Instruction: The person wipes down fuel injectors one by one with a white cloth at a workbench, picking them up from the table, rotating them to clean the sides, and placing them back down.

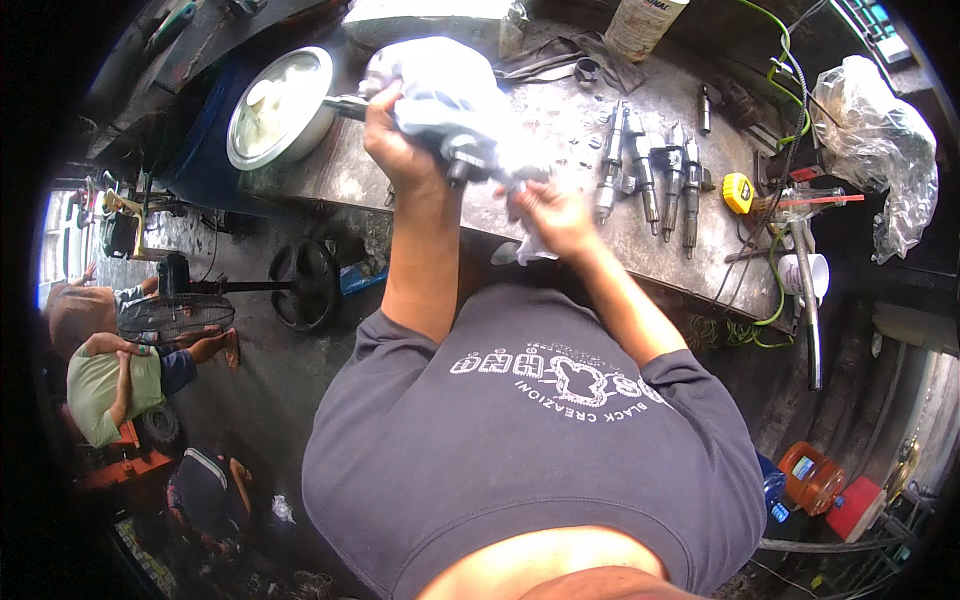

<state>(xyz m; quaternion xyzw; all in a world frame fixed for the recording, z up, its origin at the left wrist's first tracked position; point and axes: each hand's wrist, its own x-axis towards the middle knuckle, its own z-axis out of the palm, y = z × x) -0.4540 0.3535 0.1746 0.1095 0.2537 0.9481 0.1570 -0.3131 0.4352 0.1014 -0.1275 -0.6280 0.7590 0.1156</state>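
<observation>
Over the bench's near edge, my left hand (pixel 400 145) is wrapped round a bulky silvery machine part (pixel 435 90). Strong glare washes out much of its surface, so its exact kind does not show. My right hand (pixel 556 215) is closed at the part's lower right end, with a crumpled whitish rag (pixel 527 248) hanging from the fingers. Motion blurs the spot where rag and metal meet. On the bench to the right lie several fuel injectors (pixel 643 172) side by side.
The metal workbench (pixel 350 180) carries a round white basin (pixel 318 125), a yellow tape measure (pixel 738 193), a dark cloth (pixel 610 65) and a container (pixel 643 25). Clear plastic (pixel 870 140) hangs at right near a metal bar (pixel 806 310). Behind on the left are a fan (pixel 175 318) and several people.
</observation>
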